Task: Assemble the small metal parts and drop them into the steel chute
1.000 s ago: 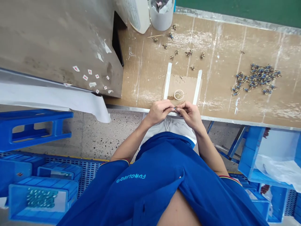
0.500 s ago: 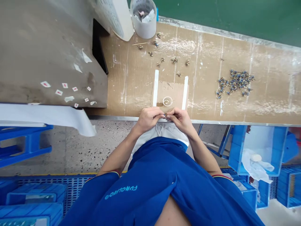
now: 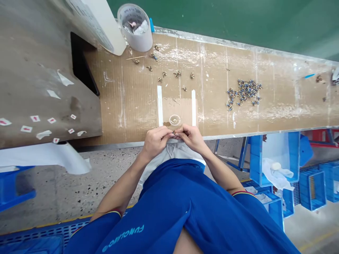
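Note:
At the front edge of the bench, my left hand (image 3: 156,141) and my right hand (image 3: 191,138) meet fingertip to fingertip. Pinched between them is a small brass-coloured metal part (image 3: 174,132), mostly covered by the fingers, so its exact kind does not show. Just beyond the fingertips a small round clear dish (image 3: 174,120) with whitish contents lies on a cardboard square (image 3: 182,106), which has white strips along both sides. Several small brass-and-blue metal parts (image 3: 177,73) are scattered farther back. A larger pile of similar parts (image 3: 246,91) lies to the right.
A metal surface (image 3: 47,106) with red-marked stickers takes up the left. At the back left stand a white bottle (image 3: 106,31) and a tape roll (image 3: 137,40) holding scraps, near a thin wooden stick (image 3: 135,58). Blue crates (image 3: 255,158) stand below the bench at right.
The view has swung to the right, so the bench things sit farther left and more of its right end shows. Both hands stay together at the edge, still pinching the small part.

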`<state>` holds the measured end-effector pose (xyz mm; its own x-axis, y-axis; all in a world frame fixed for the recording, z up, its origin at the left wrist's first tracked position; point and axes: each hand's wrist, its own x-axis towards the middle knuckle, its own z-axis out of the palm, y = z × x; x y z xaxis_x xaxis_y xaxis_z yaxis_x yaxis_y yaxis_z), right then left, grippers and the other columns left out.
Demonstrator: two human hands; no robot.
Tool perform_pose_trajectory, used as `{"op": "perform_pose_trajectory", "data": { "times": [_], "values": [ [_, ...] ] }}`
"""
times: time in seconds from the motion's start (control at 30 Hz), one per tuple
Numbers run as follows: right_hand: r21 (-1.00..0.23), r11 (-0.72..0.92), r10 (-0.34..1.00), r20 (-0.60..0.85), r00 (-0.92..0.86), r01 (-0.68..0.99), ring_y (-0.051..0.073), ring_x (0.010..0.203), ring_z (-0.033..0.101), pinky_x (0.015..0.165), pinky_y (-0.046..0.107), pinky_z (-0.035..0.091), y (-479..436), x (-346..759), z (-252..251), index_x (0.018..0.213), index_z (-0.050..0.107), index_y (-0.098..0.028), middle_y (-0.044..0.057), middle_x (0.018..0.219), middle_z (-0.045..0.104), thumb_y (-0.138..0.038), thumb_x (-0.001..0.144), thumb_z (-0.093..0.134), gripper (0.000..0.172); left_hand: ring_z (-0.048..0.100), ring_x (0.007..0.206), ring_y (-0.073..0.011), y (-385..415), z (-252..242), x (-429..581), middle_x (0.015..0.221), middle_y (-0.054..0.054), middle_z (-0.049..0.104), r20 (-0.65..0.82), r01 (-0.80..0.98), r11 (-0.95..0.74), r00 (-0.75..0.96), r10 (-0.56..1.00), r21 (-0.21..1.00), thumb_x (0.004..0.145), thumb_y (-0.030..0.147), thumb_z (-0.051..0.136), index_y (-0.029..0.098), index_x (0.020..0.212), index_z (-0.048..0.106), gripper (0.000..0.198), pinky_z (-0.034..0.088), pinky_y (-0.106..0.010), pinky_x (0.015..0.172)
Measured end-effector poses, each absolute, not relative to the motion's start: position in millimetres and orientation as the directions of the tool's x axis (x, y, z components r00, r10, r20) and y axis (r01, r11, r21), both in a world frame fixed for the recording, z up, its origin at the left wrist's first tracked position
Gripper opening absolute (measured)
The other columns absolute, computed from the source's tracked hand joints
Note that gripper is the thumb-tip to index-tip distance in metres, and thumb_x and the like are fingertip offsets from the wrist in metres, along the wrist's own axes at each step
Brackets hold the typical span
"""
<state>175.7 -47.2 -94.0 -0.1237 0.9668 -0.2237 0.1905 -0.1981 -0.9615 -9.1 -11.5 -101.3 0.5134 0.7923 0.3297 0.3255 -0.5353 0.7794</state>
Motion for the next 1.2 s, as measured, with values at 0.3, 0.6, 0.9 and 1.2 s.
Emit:
{"op": "perform_pose_trajectory", "data": {
  "times": [0.3,0.6,0.9,1.2],
  "values": [
    [-0.97,-0.237,0.966,-0.24,-0.095,0.047,0.015,0.063,0.068,0.063,0.03,0.06,-48.3,181.9,-96.7,0.079,0.066,-0.022,0.0,0.068,0.07,-0.055,0.082,0.073,0.034,0.067,0.073,-0.0146,-10.5,-100.1,-10.8,0.081,-0.005,0.074,0.204,0.3,-0.412,0.538,0.818,0.861,0.101,0.036,0.054,0.017,0.097,0.076,0.029,0.05,-0.024,0.069],
    [-0.971,-0.201,0.968,-0.217,-0.128,0.126,0.016,0.062,0.067,0.061,0.029,0.057,-49.4,179.8,-95.8,0.075,0.062,-0.022,0.0,0.067,0.069,-0.049,0.086,0.07,0.03,0.059,0.062,-0.0129,-10.7,-102.2,-9.0,0.068,-0.002,0.066,0.215,0.341,-0.463,0.566,0.796,0.818,0.101,0.031,0.053,0.017,0.076,0.071,0.033,0.043,-0.024,0.062],
    [-0.98,-0.115,0.982,-0.137,-0.133,0.162,0.018,0.065,0.071,0.06,0.029,0.056,-51.8,172.1,-97.4,0.076,0.066,-0.022,0.002,0.069,0.073,-0.046,0.087,0.067,0.027,0.059,0.064,-0.0136,-6.1,-99.8,-9.1,0.069,-0.004,0.065,0.185,0.35,-0.471,0.61,0.771,0.809,0.1,0.029,0.053,0.015,0.077,0.071,0.033,0.043,-0.024,0.061],
    [-0.915,-0.195,0.707,0.117,0.698,0.352,0.015,0.063,0.06,0.066,0.03,0.05,-39.4,293.2,-68.7,0.075,0.066,-0.018,0.002,0.07,0.068,-0.029,0.076,0.071,0.012,0.061,0.058,-0.0121,-43.6,-16.2,-151.4,0.073,-0.003,0.074,0.426,0.197,-0.448,0.145,0.893,0.872,0.092,0.046,0.069,0.022,0.101,0.078,0.028,0.046,-0.021,0.048]
  ]
}}
